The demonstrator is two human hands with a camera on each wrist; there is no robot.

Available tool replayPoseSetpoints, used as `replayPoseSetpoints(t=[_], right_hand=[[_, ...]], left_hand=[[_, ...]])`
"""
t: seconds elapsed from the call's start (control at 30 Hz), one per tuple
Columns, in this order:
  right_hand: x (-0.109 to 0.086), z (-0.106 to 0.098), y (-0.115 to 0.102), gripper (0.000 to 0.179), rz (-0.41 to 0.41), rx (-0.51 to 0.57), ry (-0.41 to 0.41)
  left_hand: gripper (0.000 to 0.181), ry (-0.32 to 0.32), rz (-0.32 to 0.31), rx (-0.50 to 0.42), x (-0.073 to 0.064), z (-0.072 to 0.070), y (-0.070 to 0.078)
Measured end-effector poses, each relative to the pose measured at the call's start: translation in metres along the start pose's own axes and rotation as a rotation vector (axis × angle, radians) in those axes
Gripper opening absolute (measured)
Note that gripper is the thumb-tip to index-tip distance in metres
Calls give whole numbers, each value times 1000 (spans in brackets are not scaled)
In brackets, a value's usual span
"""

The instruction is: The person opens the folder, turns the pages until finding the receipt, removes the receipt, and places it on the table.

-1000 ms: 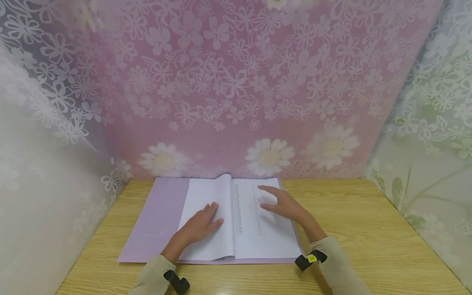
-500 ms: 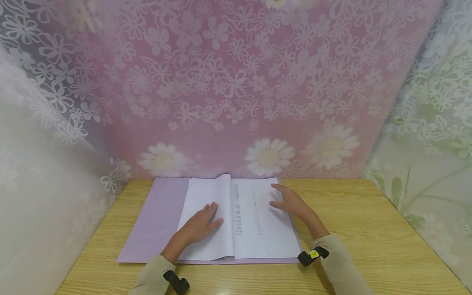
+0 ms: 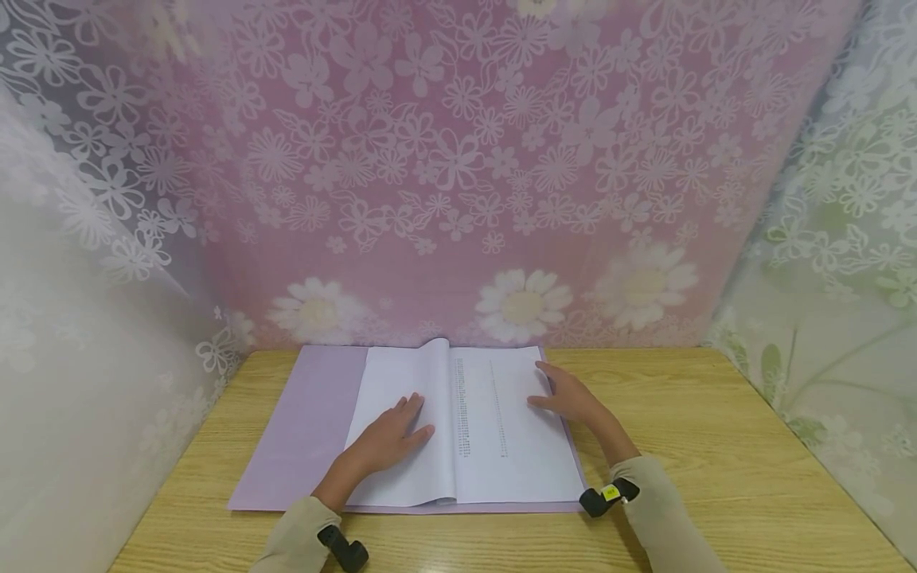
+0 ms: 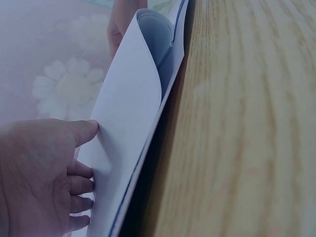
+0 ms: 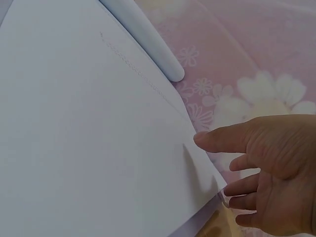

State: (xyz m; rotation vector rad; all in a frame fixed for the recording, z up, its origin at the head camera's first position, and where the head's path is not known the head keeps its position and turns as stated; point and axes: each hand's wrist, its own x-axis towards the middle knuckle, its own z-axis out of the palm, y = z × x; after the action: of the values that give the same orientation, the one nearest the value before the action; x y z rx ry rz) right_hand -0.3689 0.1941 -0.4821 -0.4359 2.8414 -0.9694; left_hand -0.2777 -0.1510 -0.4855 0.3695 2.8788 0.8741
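Note:
A folder with a light purple cover (image 3: 308, 422) lies spread on the table, full of white sheets. My left hand (image 3: 390, 438) rests on the left page (image 3: 387, 481), fingers extended and thumb apart, as the left wrist view also shows. Near the spine the left sheets bulge up in a rounded curl (image 4: 148, 29). The right page (image 3: 530, 469) carries two narrow columns of small print, too fine to read. My right hand (image 3: 569, 395) hovers at that page's far right edge with thumb and fingers spread; in the right wrist view nothing sits between them.
The wooden table (image 3: 688, 430) extends to both sides of the folder and in front of it. A pink flowered backdrop (image 3: 430, 199) rises right behind the folder, with pale flowered panels at left and right. Each wrist wears a black camera strap (image 3: 609, 497).
My right hand has moved right, from over the right page's print to the page's outer edge. The left hand and the folder have stayed in place.

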Motion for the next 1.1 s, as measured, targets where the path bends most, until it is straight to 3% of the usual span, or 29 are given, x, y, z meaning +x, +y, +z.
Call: replayPoseSetpoints(t=[1.1], right_hand=[[2,7,5,80,14,76,-2]], left_hand=[[72,-2,-1,-4,-1,0,0]])
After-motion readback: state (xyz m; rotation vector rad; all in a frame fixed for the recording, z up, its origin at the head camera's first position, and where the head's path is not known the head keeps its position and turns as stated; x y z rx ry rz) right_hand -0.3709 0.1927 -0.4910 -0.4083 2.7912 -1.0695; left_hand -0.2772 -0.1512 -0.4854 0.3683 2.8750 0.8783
